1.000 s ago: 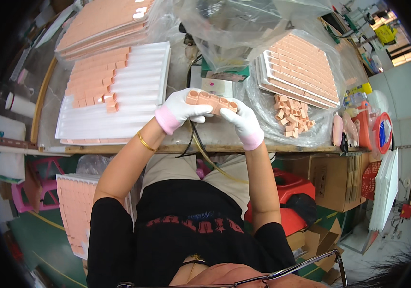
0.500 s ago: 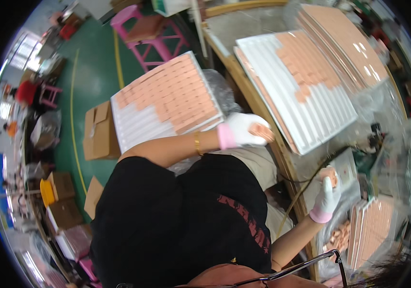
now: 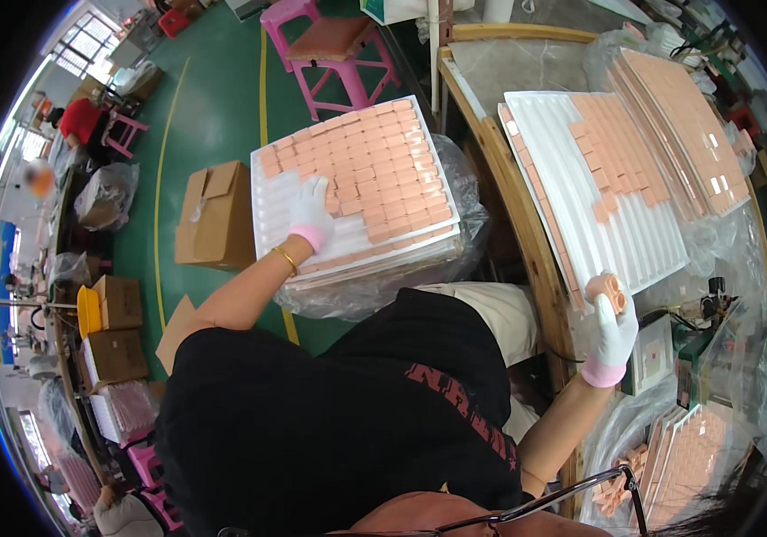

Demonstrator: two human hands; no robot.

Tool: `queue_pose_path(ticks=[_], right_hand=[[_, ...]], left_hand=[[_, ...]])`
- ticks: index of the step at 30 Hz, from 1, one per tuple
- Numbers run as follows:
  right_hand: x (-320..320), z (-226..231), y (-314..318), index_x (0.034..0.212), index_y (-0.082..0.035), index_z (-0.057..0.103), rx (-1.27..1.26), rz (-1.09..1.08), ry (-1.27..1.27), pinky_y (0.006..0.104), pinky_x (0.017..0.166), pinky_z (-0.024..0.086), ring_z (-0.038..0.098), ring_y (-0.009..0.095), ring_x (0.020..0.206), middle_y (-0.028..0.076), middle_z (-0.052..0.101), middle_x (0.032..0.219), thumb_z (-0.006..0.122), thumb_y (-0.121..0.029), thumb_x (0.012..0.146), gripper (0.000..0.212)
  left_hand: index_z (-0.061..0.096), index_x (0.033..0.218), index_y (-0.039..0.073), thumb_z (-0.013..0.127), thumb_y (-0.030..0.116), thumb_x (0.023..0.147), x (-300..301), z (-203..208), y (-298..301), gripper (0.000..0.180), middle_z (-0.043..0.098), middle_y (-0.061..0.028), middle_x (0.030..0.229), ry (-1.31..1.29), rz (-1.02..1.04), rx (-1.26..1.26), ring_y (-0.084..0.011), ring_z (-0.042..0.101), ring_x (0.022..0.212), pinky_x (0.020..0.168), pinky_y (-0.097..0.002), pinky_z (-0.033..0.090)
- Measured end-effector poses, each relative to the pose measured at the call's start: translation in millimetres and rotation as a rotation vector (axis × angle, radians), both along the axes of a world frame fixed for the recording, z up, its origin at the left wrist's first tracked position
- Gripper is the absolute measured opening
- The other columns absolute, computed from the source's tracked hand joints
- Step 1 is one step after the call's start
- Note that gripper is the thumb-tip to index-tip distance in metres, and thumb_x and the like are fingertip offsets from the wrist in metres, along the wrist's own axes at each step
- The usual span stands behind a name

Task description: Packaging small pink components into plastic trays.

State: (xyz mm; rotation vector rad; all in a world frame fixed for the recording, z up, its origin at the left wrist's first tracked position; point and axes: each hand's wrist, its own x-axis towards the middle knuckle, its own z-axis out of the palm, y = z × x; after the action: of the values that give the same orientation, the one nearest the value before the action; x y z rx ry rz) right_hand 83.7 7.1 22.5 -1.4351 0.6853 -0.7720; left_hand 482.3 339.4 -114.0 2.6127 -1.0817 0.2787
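My left hand (image 3: 312, 219), in a white glove with a pink cuff, reaches over the left tray (image 3: 274, 215). Its fingers are stretched out beside the rows of small pink-beige pieces (image 3: 383, 166); whatever lies beneath the palm is hidden. My right hand (image 3: 614, 336), gloved the same way, is closed on a few rounded pink-beige pieces (image 3: 606, 291), held at the near right corner of the right tray (image 3: 580, 228). That white ridged tray carries more such pieces (image 3: 621, 166) on its far right part.
Pink-filled trays (image 3: 683, 134) are stacked at the far right, and more trays (image 3: 692, 456) stand near right beside loose pieces (image 3: 621, 488). A wooden table edge (image 3: 527, 210) runs between the work areas. A cardboard box (image 3: 213, 215) and a pink stool (image 3: 338, 54) stand on the green floor.
My left hand has moved left from the table edge onto the left tray; the pieces seen in it earlier no longer show. My right hand has moved up toward the right tray, still holding pieces.
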Motion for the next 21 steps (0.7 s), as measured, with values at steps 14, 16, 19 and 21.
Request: queue_pose_path(ticks=[14,16,19,21], right_hand=[[93.3,-26.1,79.0,0.107,-0.008,0.067,-0.306,0.549,0.091,0.0396,0.104,0.033,0.039,0.031,0.126,0.017,0.041,0.134,0.074,-0.015,0.071,0.037],[97.3,-33.4,78.9,0.107,-0.009,0.067,-0.396,0.565,0.134,0.041,0.103,0.033,0.04,0.034,0.125,0.021,0.04,0.135,0.074,-0.022,0.071,0.038],[99.9,-36.7,82.3,0.115,-0.01,0.061,-0.657,0.519,0.237,0.0434,0.102,0.034,0.041,0.037,0.124,0.023,0.038,0.137,0.073,-0.029,0.073,0.048],[104.8,-38.3,90.3,0.121,-0.011,0.057,-0.836,0.471,0.324,0.0449,0.101,0.035,0.041,0.039,0.123,0.024,0.037,0.138,0.072,-0.032,0.074,0.054]], left_hand=[[0.056,0.116,0.005,0.026,0.063,0.094,-184.4,86.0,-133.3,0.069,0.061,-0.0103,0.107,2.442,-0.446,-0.805,-0.0198,0.059,0.089,0.071,-0.0302,0.048],[0.059,0.105,0.007,0.026,0.066,0.092,-191.7,93.0,-140.5,0.069,0.063,-0.0061,0.089,2.288,-0.115,-0.761,-0.0137,0.054,0.06,0.05,-0.0252,0.042],[0.059,0.105,0.008,0.027,0.064,0.094,-169.7,71.7,-122.2,0.065,0.062,-0.0058,0.088,2.267,-0.53,-0.581,-0.0094,0.05,0.051,0.043,-0.0209,0.037],[0.058,0.105,0.008,0.032,0.058,0.095,-166.4,71.1,-119.7,0.058,0.061,-0.0041,0.082,2.272,-0.465,-0.647,-0.0062,0.046,0.045,0.037,-0.0159,0.032]])
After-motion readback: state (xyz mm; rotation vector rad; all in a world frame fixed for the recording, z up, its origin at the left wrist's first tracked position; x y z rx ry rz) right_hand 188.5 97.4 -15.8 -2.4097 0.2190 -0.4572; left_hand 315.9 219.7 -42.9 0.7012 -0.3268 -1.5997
